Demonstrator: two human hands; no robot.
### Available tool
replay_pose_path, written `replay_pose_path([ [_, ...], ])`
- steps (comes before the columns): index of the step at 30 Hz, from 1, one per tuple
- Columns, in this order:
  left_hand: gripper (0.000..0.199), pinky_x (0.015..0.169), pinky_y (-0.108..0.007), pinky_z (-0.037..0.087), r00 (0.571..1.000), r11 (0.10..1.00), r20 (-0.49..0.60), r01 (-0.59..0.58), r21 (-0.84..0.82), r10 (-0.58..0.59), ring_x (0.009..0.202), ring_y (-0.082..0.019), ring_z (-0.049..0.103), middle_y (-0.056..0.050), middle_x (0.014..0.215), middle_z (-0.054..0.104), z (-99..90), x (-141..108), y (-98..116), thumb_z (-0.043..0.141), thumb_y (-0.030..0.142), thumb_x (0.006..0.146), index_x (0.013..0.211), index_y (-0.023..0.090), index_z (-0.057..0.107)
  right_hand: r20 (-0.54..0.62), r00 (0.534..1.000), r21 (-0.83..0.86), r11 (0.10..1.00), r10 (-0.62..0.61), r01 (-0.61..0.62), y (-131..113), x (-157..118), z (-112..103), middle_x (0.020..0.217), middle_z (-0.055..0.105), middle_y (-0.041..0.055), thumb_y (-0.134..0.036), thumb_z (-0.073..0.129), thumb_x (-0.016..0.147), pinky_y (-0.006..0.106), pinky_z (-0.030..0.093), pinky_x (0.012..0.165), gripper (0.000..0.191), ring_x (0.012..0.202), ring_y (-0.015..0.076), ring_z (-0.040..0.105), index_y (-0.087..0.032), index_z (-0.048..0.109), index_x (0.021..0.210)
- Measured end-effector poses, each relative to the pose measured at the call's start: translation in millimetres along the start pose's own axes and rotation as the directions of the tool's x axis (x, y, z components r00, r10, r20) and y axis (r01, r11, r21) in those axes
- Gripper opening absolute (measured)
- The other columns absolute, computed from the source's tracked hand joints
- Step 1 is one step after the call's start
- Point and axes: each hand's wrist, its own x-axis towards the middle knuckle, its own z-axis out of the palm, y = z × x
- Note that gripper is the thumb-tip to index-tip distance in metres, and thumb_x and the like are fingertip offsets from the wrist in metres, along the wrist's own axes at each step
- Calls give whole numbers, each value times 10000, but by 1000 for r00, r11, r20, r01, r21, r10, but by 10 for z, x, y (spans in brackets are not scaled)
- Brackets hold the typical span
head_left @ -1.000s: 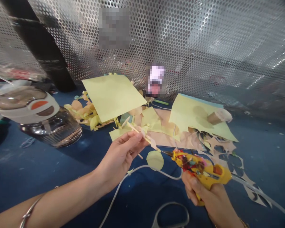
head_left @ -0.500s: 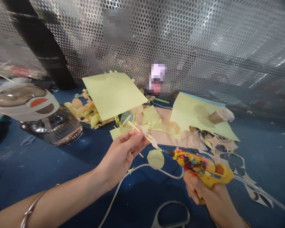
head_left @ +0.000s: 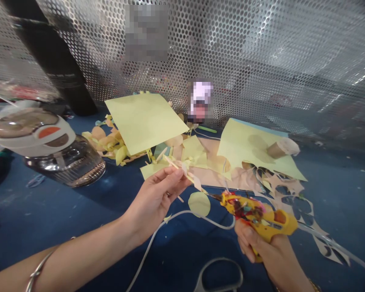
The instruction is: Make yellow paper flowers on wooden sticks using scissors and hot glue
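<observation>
As the left hand (head_left: 153, 202) pinched a thin wooden stick (head_left: 170, 162) flagged with paper scraps, the right hand (head_left: 261, 247) clenched a glue-crusted yellow hot glue gun (head_left: 255, 213), nozzle just beside the stick's tip, over a round pale-green paper disc (head_left: 198, 204) on the blue desk (head_left: 48, 231)!

Bright light; glare streaks the perforated metal panel (head_left: 292, 52), my view bends at its edges, soft shadow (head_left: 109, 198) beneath my left hand (head_left: 153, 205)
</observation>
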Motion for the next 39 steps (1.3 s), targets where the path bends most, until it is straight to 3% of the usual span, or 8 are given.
replay_pose_path([
  [8,92,808,-192,507,1000,1000,-17,2,-12,-2,619,-56,596,17,692,648,4,-17,1,697,179,760,695,141,644,20,1000,4,1000,4,-5,-3,9,-11,416,411,-36,-536,490,849,250,310,444,438,417,119,422,-198,446,575],
  [13,75,799,-193,512,1000,1000,-13,0,-15,0,621,-62,597,12,672,643,-6,-17,-3,705,189,754,709,144,667,-47,999,16,1000,10,-9,-54,-11,22,401,394,-36,-537,508,836,253,302,441,450,409,118,407,-201,432,547],
  [24,62,802,-192,523,1000,1000,-20,16,-17,-16,618,-57,612,20,669,650,-20,1,-10,690,178,772,728,140,669,29,1000,-4,1000,10,-10,-10,9,-23,406,409,-33,-547,493,843,258,329,448,452,417,125,438,-199,451,556],
  [29,65,786,-190,524,1000,1000,-14,20,-15,-20,620,-62,614,13,681,656,-15,-4,-8,702,187,760,727,141,670,-37,999,1,999,35,-35,-54,-9,8,408,390,-37,-574,498,824,267,327,461,472,421,125,418,-208,420,535],
  [39,61,762,-189,527,999,999,-31,28,-27,-29,627,-75,630,10,666,658,0,-16,-10,725,177,731,731,137,679,-46,999,-26,999,22,-23,-67,-17,12,406,398,-31,-572,498,827,265,343,473,496,428,124,434,-196,456,505],
])
